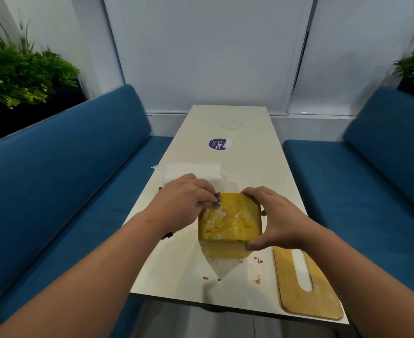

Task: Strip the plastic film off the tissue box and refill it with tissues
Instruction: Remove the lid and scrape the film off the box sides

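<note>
Yellow tissue box [230, 222] sits centre frame on the long white table [247, 172], still wrapped in shiny crinkled plastic film [222, 217]. My right hand [273, 219] clamps the box's right side, fingers curled over the far top edge, thumb hooked on the near right corner. My left hand [184, 200] sits at the box's upper left corner, fingertips bunched and pinching at the film there; a small purple bit shows at the fingertips, can't tell what. Just behind the left hand, partly hidden by it, a white pack of tissues [193, 173] in clear wrap lies on the table. Lower right of frame, a wooden lid [306, 286] with a long oval slot lies flat on the table near the edge, apart from the box. Brown crumbs [257, 259] scattered on the table below and right of the box. Further up the table, a round purple sticker [217, 144] with a white tab. Blue bench seats [62, 181] both sides, green plants [18, 69] upper left and upper right, white blinds behind.
</note>
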A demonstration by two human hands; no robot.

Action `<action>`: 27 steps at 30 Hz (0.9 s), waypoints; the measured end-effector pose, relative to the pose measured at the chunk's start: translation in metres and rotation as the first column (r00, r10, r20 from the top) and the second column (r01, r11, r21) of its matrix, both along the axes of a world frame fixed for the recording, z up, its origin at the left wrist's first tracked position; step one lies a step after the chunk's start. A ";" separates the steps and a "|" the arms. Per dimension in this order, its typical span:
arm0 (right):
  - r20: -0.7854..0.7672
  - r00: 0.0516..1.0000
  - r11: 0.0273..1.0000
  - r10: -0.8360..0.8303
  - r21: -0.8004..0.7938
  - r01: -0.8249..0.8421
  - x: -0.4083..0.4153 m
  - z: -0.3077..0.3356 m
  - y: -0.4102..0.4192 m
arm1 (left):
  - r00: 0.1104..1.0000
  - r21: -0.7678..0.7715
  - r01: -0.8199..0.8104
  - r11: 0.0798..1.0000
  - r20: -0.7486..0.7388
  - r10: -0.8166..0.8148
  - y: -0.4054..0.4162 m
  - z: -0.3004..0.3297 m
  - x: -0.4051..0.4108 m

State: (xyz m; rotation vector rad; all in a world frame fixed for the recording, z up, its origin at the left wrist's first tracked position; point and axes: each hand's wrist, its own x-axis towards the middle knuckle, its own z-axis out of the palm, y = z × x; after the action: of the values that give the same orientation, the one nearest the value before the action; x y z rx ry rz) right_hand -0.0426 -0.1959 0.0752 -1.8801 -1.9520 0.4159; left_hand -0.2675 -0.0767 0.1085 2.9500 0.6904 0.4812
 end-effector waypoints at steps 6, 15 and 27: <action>-0.004 1.000 1.000 -0.004 0.012 0.004 0.000 -0.003 0.001 | 0.998 0.074 0.051 0.996 -0.041 -0.049 -0.012 0.000 0.036; -0.009 1.000 1.000 -0.002 0.009 0.002 0.002 -0.001 0.004 | 0.999 0.050 0.049 0.998 -0.023 -0.048 -0.003 0.000 0.026; 0.027 1.000 1.000 0.013 0.009 -0.013 0.003 0.000 0.005 | 0.994 0.013 -0.057 0.998 0.090 0.055 -0.004 -0.008 0.027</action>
State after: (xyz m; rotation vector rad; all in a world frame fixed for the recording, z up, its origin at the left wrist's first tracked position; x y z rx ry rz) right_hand -0.0394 -0.1906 0.0752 -1.8781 -1.9810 0.3870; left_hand -0.2406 -0.0809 0.1001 2.9086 0.7642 0.6226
